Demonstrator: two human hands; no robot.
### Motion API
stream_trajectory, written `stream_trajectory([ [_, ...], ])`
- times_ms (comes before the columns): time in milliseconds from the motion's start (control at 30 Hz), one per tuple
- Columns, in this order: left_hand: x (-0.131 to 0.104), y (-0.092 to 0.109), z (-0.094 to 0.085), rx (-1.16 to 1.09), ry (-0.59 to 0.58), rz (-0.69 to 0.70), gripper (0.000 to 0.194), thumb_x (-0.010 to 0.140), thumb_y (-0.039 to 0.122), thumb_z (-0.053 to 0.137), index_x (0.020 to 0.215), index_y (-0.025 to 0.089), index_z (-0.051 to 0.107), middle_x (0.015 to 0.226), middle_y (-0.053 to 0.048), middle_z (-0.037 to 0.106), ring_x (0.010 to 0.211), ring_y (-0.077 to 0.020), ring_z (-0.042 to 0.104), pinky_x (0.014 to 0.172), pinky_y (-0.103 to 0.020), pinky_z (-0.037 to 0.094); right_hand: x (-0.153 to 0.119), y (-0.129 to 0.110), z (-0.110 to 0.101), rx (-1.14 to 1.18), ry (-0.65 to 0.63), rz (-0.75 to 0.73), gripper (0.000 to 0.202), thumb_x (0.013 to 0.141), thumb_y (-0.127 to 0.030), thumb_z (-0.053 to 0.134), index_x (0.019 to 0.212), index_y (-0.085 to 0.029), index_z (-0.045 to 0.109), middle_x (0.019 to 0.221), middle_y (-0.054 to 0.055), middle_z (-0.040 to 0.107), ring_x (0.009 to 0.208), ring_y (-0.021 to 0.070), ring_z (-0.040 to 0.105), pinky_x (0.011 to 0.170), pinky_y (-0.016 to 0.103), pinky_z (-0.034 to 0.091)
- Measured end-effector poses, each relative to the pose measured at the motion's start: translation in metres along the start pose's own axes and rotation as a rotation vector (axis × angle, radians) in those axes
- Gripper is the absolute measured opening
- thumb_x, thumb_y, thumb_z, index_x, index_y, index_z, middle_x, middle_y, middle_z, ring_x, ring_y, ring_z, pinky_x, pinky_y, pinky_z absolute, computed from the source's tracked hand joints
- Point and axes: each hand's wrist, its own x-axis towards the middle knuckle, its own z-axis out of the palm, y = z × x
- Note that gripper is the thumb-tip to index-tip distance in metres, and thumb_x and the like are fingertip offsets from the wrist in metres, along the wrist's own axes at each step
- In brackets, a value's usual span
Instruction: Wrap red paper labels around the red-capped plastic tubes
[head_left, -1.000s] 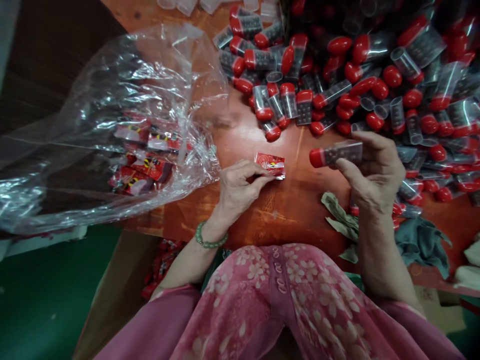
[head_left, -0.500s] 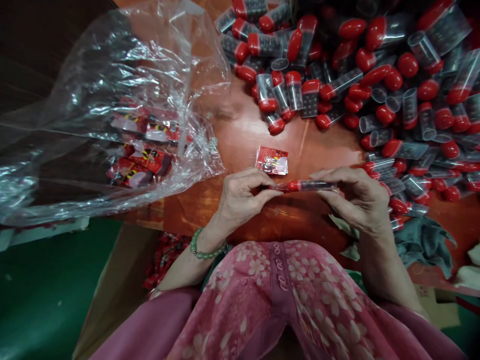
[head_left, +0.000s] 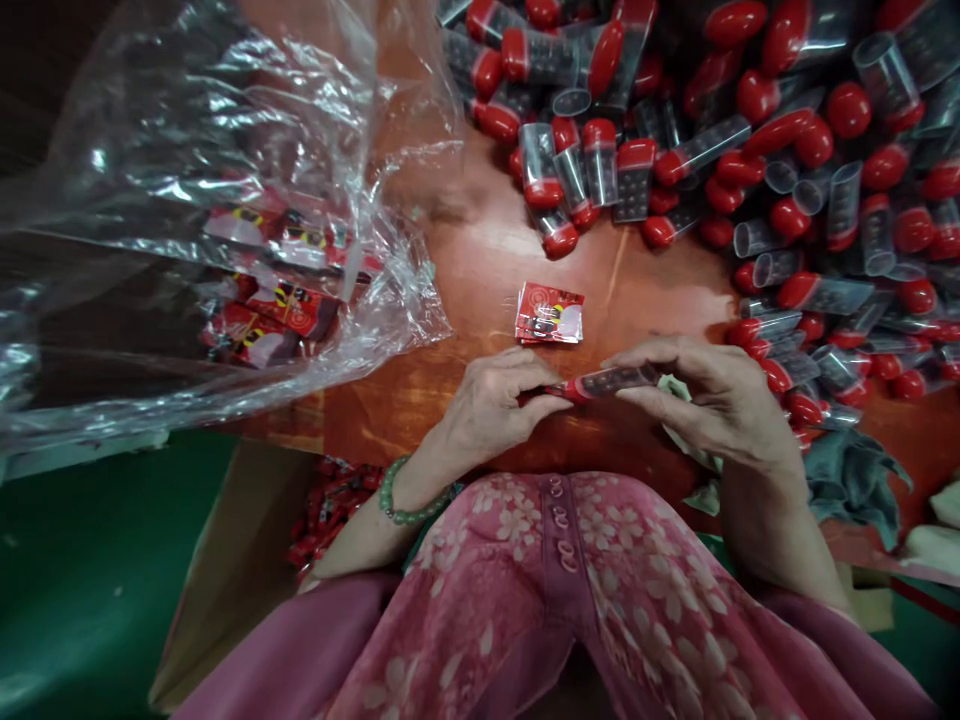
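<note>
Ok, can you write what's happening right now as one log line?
left hand: pinching red packet, edge-on | right hand: holding clear tube, red end toward left hand | packet stack: on table, beyond hands

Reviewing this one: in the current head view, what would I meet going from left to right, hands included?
Clear plastic bag → left hand → red-ended case → right hand → teal cloth.
</note>
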Motion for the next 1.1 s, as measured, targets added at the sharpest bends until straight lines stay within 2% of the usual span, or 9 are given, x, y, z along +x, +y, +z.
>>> stream_trajectory([
  [133,0.0,0.0,-0.001,-0.061,0.007,-0.024,0.025,0.084,0.037,0.076,0.096,0.014,0.076,0.085,-0.007,0.078,0.071,-0.0147,0.072,0.068,-0.024,0.055,-0.001,0.002,0.011,0.035,0.014,0.039,0.013,0.093,-0.026,0.066,0.105,-0.023,0.07,0.093,0.001,0.077,0.078,0.0139,0.072,0.073,0.024,0.055],
  [267,0.001,0.002,-0.002,-0.032,-0.066,-0.021,0.019,0.088,0.03,0.07,0.094,0.013,0.075,0.083,-0.006,0.078,0.07,-0.0145,0.072,0.068,-0.024,0.054,-0.003,0.003,0.022,0.094,0.054,0.058,0.015,0.092,-0.028,0.069,0.106,-0.023,0.07,0.096,0.002,0.077,0.08,0.0145,0.072,0.073,0.024,0.055],
  [400,-0.001,0.005,-0.003,0.03,-0.115,-0.003,0.017,0.09,0.027,0.065,0.092,0.013,0.074,0.077,-0.005,0.076,0.066,-0.0138,0.068,0.063,-0.023,0.05,-0.003,0.006,0.026,0.106,-0.007,0.08,0.015,0.092,-0.027,0.068,0.106,-0.024,0.071,0.096,0.001,0.077,0.083,0.0147,0.073,0.077,0.024,0.055],
  [700,-0.008,0.008,0.001,-0.031,-0.165,-0.118,0.022,0.093,0.032,0.061,0.093,0.017,0.078,0.083,-0.005,0.079,0.07,-0.0158,0.072,0.066,-0.025,0.052,-0.01,0.007,0.035,0.19,-0.089,0.173,0.009,0.09,-0.026,0.069,0.097,-0.02,0.071,0.088,0.001,0.076,0.077,0.0151,0.071,0.072,0.026,0.052],
  [767,-0.012,0.011,-0.004,-0.108,-0.11,-0.202,0.023,0.088,0.037,0.068,0.098,0.019,0.078,0.088,-0.005,0.08,0.074,-0.0167,0.073,0.07,-0.025,0.055,-0.011,0.01,0.039,0.325,-0.013,0.245,0.013,0.086,-0.028,0.073,0.097,-0.021,0.07,0.087,0.001,0.076,0.076,0.0149,0.071,0.07,0.026,0.053],
  [800,-0.015,0.012,-0.007,-0.159,-0.04,-0.256,0.028,0.084,0.04,0.073,0.102,0.02,0.078,0.095,-0.006,0.08,0.081,-0.0182,0.075,0.077,-0.027,0.057,-0.011,0.011,0.041,0.426,0.046,0.29,0.016,0.083,-0.029,0.076,0.096,-0.022,0.069,0.086,0.0,0.076,0.075,0.0146,0.071,0.068,0.025,0.054],
  [933,-0.028,0.015,-0.016,-0.497,0.35,-0.424,0.067,0.066,0.047,0.088,0.126,0.024,0.067,0.128,-0.01,0.072,0.118,-0.0245,0.068,0.105,-0.036,0.053,-0.007,0.015,0.052,0.874,0.262,0.412,0.03,0.072,-0.032,0.086,0.09,-0.023,0.064,0.082,-0.002,0.076,0.067,0.0126,0.072,0.065,0.025,0.059],
  [1000,-0.032,0.014,-0.011,-0.754,0.394,-0.482,0.073,0.063,0.049,0.09,0.127,0.025,0.065,0.129,-0.012,0.07,0.117,-0.025,0.069,0.105,-0.038,0.054,-0.003,0.013,0.061,1.022,0.289,0.422,0.034,0.071,-0.033,0.088,0.09,-0.022,0.062,0.081,-0.002,0.077,0.064,0.0122,0.073,0.064,0.025,0.061],
  [1100,-0.029,0.017,0.004,-1.02,0.385,-0.548,0.064,0.061,0.049,0.091,0.116,0.022,0.069,0.118,-0.012,0.075,0.113,-0.0265,0.071,0.104,-0.042,0.055,0.003,0.007,0.077,1.133,0.298,0.415,0.035,0.071,-0.034,0.088,0.092,-0.022,0.062,0.08,-0.002,0.077,0.064,0.0118,0.073,0.064,0.024,0.062],
])
